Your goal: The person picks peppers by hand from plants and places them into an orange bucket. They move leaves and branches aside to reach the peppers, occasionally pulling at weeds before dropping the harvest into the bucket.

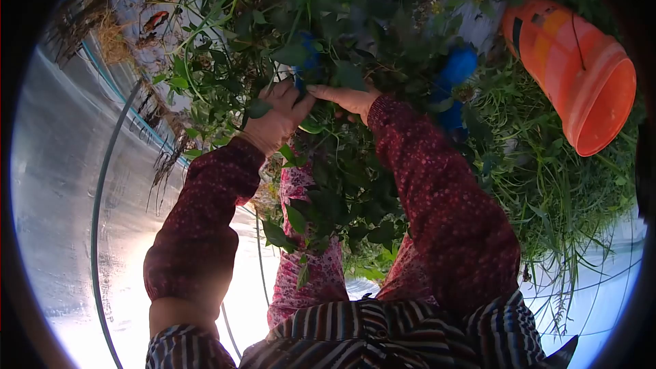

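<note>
Among the leafy green plants (225, 61), my left hand (277, 113) has its fingers bent together at a stem, and what they pinch is too small to make out. My right hand (345, 98) comes in from the right, its index finger reaching to the fingertips of my left hand; leaves hide part of its other fingers. Just above the meeting fingertips is a blue item (309, 55), partly covered by leaves. Both forearms wear dark red patterned sleeves.
An orange bucket (547, 61) lies tilted at the upper right, above long grass (540, 171). Another blue object (454, 75) shows between the plants. A plastic sheet wall (61, 184) with a curved hose (99, 198) runs along the left.
</note>
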Demonstrator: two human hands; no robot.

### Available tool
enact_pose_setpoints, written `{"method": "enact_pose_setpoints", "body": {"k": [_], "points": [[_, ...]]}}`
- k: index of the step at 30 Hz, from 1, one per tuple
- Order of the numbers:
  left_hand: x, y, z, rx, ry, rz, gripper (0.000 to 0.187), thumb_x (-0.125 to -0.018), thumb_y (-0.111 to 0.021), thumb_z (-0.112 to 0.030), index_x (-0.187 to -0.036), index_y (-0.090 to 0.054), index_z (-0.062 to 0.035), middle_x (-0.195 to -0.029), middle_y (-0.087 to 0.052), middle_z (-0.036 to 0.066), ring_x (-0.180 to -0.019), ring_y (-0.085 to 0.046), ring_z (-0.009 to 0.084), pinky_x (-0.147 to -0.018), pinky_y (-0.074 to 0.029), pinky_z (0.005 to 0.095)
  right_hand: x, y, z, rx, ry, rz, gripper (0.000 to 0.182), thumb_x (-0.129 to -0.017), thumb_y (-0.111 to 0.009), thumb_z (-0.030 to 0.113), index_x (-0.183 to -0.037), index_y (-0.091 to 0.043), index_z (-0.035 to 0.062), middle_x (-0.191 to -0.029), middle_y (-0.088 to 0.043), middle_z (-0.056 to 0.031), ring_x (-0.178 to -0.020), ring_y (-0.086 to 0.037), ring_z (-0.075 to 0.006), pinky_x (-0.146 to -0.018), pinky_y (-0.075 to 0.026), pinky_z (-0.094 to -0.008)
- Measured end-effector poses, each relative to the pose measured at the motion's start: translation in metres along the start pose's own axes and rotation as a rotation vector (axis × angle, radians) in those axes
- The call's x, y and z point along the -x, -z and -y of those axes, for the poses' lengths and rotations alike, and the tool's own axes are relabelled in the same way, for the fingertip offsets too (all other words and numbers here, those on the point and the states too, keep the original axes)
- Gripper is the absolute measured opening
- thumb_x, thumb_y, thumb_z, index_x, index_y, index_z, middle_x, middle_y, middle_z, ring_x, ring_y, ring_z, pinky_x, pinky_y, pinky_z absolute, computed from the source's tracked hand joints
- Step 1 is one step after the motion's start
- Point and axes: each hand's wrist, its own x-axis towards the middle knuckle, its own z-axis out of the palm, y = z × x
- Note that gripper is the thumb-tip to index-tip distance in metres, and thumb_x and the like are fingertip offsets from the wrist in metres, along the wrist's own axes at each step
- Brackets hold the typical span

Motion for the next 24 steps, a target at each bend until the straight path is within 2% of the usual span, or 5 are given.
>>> {"method": "enact_pose_setpoints", "body": {"k": [17,19,20,23,24], "points": [[-0.019,-0.012,-0.006,-0.046,0.063,-0.166,0.028,-0.072,-0.055,-0.01,-0.1,-0.057,-0.0064,-0.086,-0.056,0.009,-0.088,-0.055,0.0264,-0.079,-0.044,0.0379,0.035,0.001,-0.011,-0.903,-0.078,-0.506,0.034,-0.074,-0.07,0.035,-0.098,-0.057,0.0144,-0.081,-0.059,0.0021,-0.062,-0.052,-0.0104,-0.05,-0.038,-0.0264],[-0.005,-0.006,0.0,-0.043,0.157,0.005,0.029,-0.071,-0.057,-0.01,-0.1,-0.057,-0.0078,-0.085,-0.056,0.009,-0.087,-0.055,0.0268,-0.078,-0.044,0.0382,0.04,0.04,-0.034,-0.996,0.039,-0.608,0.032,-0.076,-0.069,0.035,-0.096,-0.054,0.0147,-0.079,-0.06,0.0024,-0.066,-0.054,-0.0094,-0.051,-0.039,-0.0255],[-0.003,-0.002,0.001,0.095,0.24,0.21,0.053,-0.061,-0.061,-0.007,-0.114,-0.053,-0.0057,-0.102,-0.057,0.015,-0.099,-0.052,0.0322,-0.087,-0.041,0.0427,0.051,0.053,-0.034,-1.068,0.166,-0.569,0.03,-0.078,-0.068,0.036,-0.093,-0.054,0.0144,-0.079,-0.061,0.0016,-0.066,-0.055,-0.0096,-0.051,-0.04,-0.0264],[-0.014,0.002,-0.015,0.015,0.135,0.059,0.06,-0.061,-0.064,-0.009,-0.12,-0.051,-0.0074,-0.108,-0.055,0.015,-0.104,-0.05,0.0341,-0.092,-0.038,0.0461,0.074,0.063,-0.024,-1.123,0.407,-0.409,0.025,-0.082,-0.066,0.034,-0.095,-0.055,0.0148,-0.083,-0.063,0.0006,-0.067,-0.056,-0.0108,-0.051,-0.041,-0.0271],[-0.026,0.009,-0.024,-0.119,0.117,0.043,0.043,-0.067,-0.064,-0.011,-0.109,-0.056,-0.0081,-0.106,-0.053,0.012,-0.111,-0.048,0.0316,-0.094,-0.037,0.0482,0.082,0.06,-0.014,-1.112,0.426,-0.416,0.025,-0.082,-0.066,0.034,-0.095,-0.055,0.0148,-0.083,-0.063,0.0006,-0.067,-0.056,-0.0108,-0.051,-0.041,-0.0271]]}}
